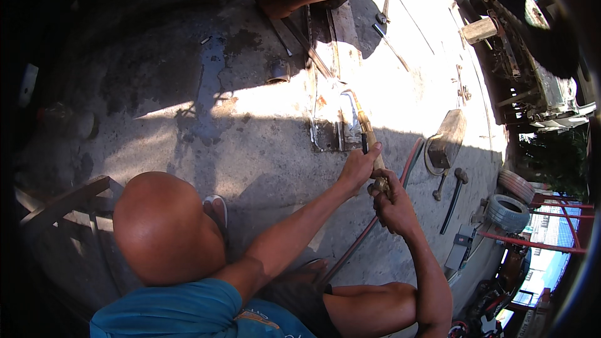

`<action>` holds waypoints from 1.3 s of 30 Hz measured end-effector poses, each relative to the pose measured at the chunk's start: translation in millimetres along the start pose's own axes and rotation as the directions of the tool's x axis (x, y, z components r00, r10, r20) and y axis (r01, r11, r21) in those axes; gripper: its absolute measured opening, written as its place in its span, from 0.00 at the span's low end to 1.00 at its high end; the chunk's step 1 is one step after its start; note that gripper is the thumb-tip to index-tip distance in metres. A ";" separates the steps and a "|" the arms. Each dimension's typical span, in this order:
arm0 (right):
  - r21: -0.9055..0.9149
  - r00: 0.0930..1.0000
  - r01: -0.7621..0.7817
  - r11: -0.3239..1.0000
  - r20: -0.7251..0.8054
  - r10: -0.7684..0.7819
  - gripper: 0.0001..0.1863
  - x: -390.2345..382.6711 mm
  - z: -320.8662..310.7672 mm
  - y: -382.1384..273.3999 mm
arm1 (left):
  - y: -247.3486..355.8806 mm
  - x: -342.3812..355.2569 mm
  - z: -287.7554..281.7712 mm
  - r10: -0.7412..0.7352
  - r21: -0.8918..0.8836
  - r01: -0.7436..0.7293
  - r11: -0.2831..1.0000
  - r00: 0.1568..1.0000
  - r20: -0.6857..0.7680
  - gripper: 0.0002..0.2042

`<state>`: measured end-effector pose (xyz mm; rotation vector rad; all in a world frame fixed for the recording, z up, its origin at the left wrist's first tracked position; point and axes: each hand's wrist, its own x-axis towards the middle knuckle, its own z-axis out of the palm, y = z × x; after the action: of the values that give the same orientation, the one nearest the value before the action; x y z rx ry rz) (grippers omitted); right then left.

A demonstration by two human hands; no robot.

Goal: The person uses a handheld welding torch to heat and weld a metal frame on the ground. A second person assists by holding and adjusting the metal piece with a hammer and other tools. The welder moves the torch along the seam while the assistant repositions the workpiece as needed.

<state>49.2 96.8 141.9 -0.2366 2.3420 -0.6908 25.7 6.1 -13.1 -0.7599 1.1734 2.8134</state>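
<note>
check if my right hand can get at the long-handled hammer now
Probably not: the right hand is holding the torch, though nothing seems to block the way to the hammer's handle.

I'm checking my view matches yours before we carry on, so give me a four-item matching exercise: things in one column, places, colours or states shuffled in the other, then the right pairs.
Things
1. torch
2. hoses
3. hammer
4. grey tire

Places, colours, states
A. at the right, by the red rails
B. dark-handled, lying on the floor
C. held by the left hand and right hand
D. red and greenish, side by side

Pairs: 1-C, 2-D, 3-B, 4-A
</note>
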 end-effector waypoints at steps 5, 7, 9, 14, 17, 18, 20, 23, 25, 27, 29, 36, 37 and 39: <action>-0.005 0.999 0.029 1.000 -0.016 -0.029 0.21 2.1 1.5 3.8 | -0.7 1.4 -1.2 -0.002 -0.015 0.002 1.000 1.000 0.016 0.31; -0.017 1.000 0.021 1.000 -0.006 -0.021 0.22 2.7 1.0 -0.3 | -3.0 4.7 -3.2 -0.014 -0.008 0.014 1.000 1.000 0.022 0.31; -0.030 1.000 0.001 1.000 0.011 0.000 0.22 3.9 -0.5 -3.8 | -3.5 7.8 -3.8 -0.028 0.010 0.028 1.000 0.999 0.020 0.31; -0.098 0.997 0.065 0.993 -0.044 -0.069 0.22 9.3 2.2 -0.9 | 3.3 11.3 -10.3 -0.061 0.018 0.059 0.998 0.993 0.103 0.25; -0.113 0.997 0.059 0.992 -0.036 -0.063 0.22 12.0 3.7 -7.8 | 8.6 10.7 -13.2 -0.065 0.013 0.064 0.998 0.993 0.100 0.25; -0.114 0.998 0.054 0.992 -0.029 -0.057 0.22 12.9 4.5 -10.5 | 9.6 10.9 -15.1 -0.069 0.021 0.068 0.998 0.993 0.095 0.25; -0.131 0.998 0.062 0.989 -0.022 -0.066 0.22 15.6 4.1 -9.1 | 13.3 9.3 -14.9 -0.061 0.016 0.060 0.998 0.993 0.096 0.25; -0.157 0.996 0.082 0.984 -0.030 -0.088 0.22 20.2 6.0 -4.7 | 16.1 8.7 -16.0 -0.073 0.019 0.072 0.997 0.992 0.100 0.25; -0.175 0.993 0.103 0.979 -0.044 -0.112 0.22 22.3 7.7 -2.2 | 16.4 8.7 -16.6 -0.076 0.020 0.075 0.997 0.992 0.095 0.25; -0.192 0.988 0.127 0.973 -0.060 -0.141 0.22 23.4 9.1 0.7 | 15.4 8.3 -16.3 -0.070 0.020 0.068 0.997 0.994 0.083 0.25; -0.192 0.980 0.164 0.968 -0.079 -0.182 0.22 24.0 10.2 4.4 | 12.9 9.4 -16.1 -0.055 -0.006 0.056 0.998 0.995 0.086 0.25; -0.194 0.986 0.144 0.970 -0.055 -0.157 0.23 23.0 4.8 7.2 | 14.3 12.5 -18.2 -0.083 0.031 0.081 0.996 0.995 0.060 0.27; -0.184 0.985 0.150 0.972 -0.054 -0.162 0.23 22.4 3.4 7.3 | 13.9 12.1 -16.6 -0.063 0.021 0.062 0.998 0.997 0.033 0.27; -0.162 0.984 0.161 0.974 -0.051 -0.171 0.23 20.8 0.4 7.9 | 12.2 10.2 -12.1 -0.024 0.001 0.024 1.000 0.999 -0.022 0.28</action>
<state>33.9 96.1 125.8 -0.4920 2.4614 -0.5997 19.7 -12.7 -16.6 -0.8007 1.1608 2.7924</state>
